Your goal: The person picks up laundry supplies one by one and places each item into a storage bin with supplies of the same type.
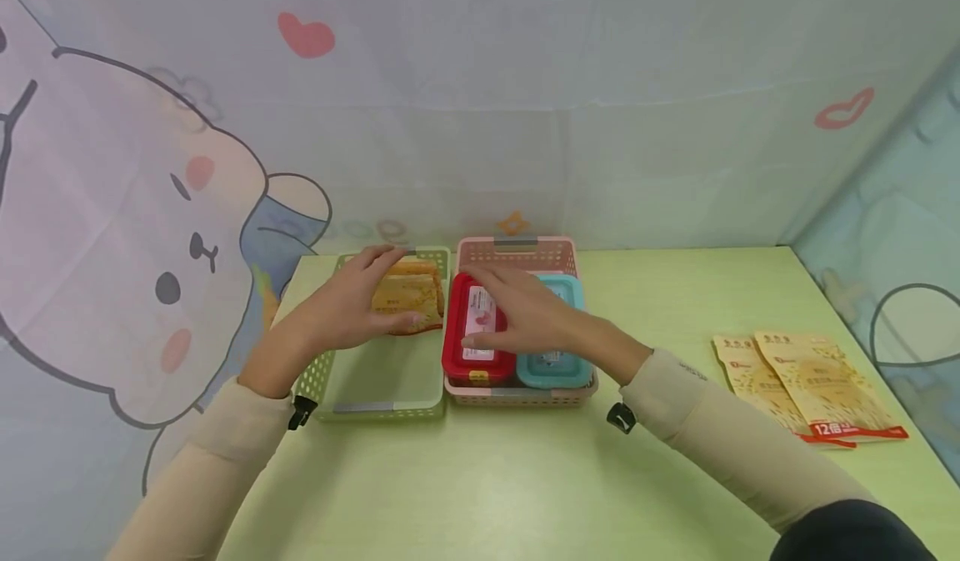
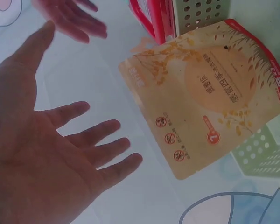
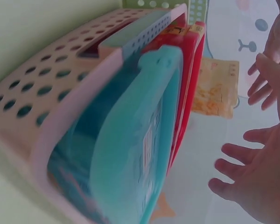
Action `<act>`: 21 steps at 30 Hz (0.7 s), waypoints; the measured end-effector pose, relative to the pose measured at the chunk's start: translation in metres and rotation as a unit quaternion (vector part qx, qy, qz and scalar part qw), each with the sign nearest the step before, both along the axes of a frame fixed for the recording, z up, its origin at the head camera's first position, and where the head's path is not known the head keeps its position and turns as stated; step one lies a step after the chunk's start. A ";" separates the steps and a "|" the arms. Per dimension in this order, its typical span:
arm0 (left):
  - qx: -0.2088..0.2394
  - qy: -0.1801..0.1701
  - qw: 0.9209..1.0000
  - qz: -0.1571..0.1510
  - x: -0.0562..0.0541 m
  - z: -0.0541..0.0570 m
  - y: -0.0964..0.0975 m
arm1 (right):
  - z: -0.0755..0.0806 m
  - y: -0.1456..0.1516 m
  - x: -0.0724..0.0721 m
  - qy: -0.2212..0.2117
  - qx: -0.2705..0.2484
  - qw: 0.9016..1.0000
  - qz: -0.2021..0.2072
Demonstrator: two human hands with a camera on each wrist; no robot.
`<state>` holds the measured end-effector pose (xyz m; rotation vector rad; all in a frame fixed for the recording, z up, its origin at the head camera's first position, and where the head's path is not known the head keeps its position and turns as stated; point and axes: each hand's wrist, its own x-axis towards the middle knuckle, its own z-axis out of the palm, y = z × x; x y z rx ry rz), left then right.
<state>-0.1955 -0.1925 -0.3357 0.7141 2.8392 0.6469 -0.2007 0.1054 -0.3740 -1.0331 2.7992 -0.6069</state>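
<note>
My left hand [image 1: 352, 303] hovers over the green basket [image 1: 390, 411], its fingers spread and holding nothing. Inside that basket, towards the back, tan packets [image 1: 405, 294] stand; the left wrist view shows the front packet [image 2: 205, 98] apart from my fingers. My right hand [image 1: 528, 311] is above the pink basket [image 1: 517, 396], with fingers extended and nothing in them. A red-lidded box [image 1: 456, 336] and a teal-lidded box [image 1: 555, 372] sit side by side in this basket, both partly covered by the hand. In the right wrist view a gap separates my fingers from the boxes.
Two more tan packets with red bottom edges, the nearer one [image 1: 825, 378] overlapping the other, lie on the table's right side. A printed cloth [image 1: 525, 127] hangs behind the baskets. The pale green table [image 1: 480, 478] extends in front of them.
</note>
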 end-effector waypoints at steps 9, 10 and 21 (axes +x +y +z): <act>-0.030 0.085 0.996 -0.026 0.000 -0.010 0.020 | 0.004 0.023 -0.001 0.076 0.036 0.996 -0.015; -0.036 0.095 0.995 -0.026 0.000 -0.011 0.023 | 0.005 0.025 -0.001 0.081 0.036 0.996 -0.017; -0.095 0.161 0.982 -0.025 -0.004 -0.011 0.046 | 0.010 0.048 0.001 0.102 0.041 0.993 -0.040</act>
